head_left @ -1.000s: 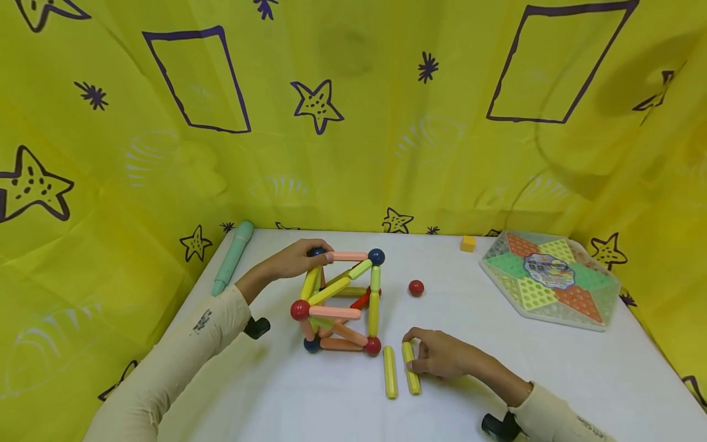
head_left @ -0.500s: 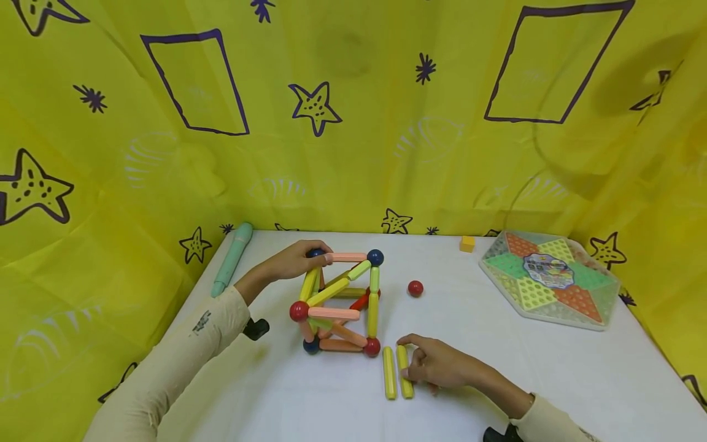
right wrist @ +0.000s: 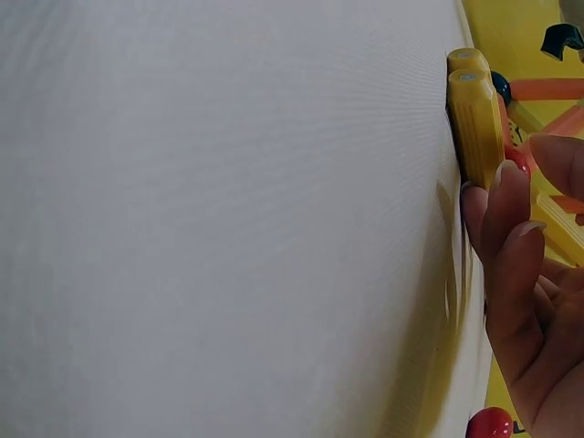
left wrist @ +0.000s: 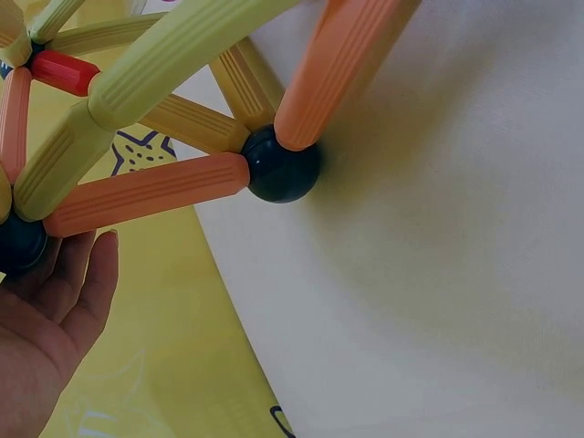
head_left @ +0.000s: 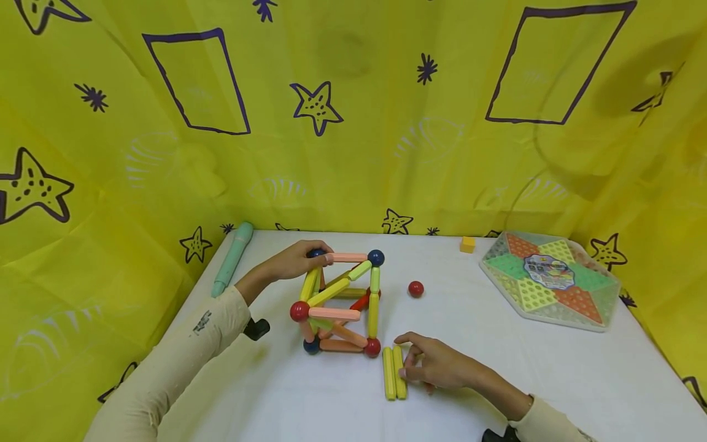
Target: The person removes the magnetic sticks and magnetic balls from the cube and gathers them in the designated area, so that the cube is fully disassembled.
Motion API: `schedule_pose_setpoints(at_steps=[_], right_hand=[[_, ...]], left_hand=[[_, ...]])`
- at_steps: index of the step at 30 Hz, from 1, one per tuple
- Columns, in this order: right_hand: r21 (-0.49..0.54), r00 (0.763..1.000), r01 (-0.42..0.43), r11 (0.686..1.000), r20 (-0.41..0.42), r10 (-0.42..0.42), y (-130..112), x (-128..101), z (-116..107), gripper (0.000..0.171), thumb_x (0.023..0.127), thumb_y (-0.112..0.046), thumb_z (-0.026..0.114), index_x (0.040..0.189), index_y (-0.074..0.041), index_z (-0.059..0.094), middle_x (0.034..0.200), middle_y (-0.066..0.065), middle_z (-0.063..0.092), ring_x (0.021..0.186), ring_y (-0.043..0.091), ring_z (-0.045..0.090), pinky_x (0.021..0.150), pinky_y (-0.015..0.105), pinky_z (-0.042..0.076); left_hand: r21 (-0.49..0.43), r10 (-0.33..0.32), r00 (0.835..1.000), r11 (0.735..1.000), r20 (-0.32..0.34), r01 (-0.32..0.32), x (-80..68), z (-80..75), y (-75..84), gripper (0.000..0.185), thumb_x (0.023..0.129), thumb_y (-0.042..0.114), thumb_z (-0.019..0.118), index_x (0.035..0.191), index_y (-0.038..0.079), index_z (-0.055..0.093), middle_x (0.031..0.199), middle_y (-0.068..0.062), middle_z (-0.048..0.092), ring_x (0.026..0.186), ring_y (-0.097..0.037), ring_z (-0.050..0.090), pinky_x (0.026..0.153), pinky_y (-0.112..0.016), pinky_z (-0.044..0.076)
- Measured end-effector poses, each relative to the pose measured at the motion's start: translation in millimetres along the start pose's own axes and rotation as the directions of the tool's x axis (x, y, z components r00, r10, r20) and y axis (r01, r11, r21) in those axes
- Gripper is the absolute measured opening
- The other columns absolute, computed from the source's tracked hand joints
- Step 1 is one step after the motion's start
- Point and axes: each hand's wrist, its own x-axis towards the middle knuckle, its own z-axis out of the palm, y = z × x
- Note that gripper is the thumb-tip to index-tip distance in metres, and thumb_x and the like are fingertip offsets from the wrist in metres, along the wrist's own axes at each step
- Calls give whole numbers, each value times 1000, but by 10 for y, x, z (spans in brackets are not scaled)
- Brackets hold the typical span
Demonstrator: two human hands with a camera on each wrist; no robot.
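Note:
In the head view an open framework of magnetic sticks and balls stands on the table, built of yellow, orange, green and red sticks with red and blue balls at its joints. My left hand holds its top back left corner, fingers and thumb around a blue ball. To the framework's right, two yellow magnetic sticks lie side by side. My right hand is at the right-hand stick, thumb against its side and index finger extended past its far end. The right wrist view shows fingertips right beside the yellow sticks.
A loose red ball lies right of the framework. Behind it sit a small yellow-orange cube and a hexagonal Chinese checkers board. A mint-green tube lies at the back left. Yellow patterned cloth encloses the white table.
My right hand has slid the right-hand yellow stick leftward, from a gap apart to lying against the other one. The left hand and the framework have stayed in place.

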Motion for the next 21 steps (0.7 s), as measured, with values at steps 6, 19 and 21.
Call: schedule_pose_setpoints(at_steps=[6, 19, 21], right_hand=[[10, 1000, -7, 1000, -13, 8, -20, -18, -13, 58, 95, -24, 70, 142, -3, 44, 95, 1, 66, 54, 11, 57, 52, 25, 49], [-54, 1000, 10, 999, -10, -10, -48, -22, -50, 56, 95, -21, 70, 143, 0, 47, 95, 2, 63, 52, 10, 55, 49, 23, 47], [-51, 1000, 6, 999, 3, -6, -60, -15, -21, 55, 95, -21, 70, 141, 0, 50, 94, 2, 63, 53, 10, 54, 49, 22, 46]], left_hand=[[-2, 9, 1000, 1000, -2, -9, -1, 0, -8, 33, 105, 32, 52, 125, 8, 63, 114, -12, 68, 99, -23, 61, 85, -35, 48], [-2, 7, 1000, 1000, -1, -7, -1, 0, 0, 33, 105, 32, 52, 125, 8, 63, 115, -13, 68, 101, -24, 62, 87, -37, 49], [-2, 7, 1000, 1000, 1, -7, -4, 2, -5, 32, 105, 32, 52, 125, 8, 63, 114, -12, 68, 101, -23, 62, 87, -36, 49]])
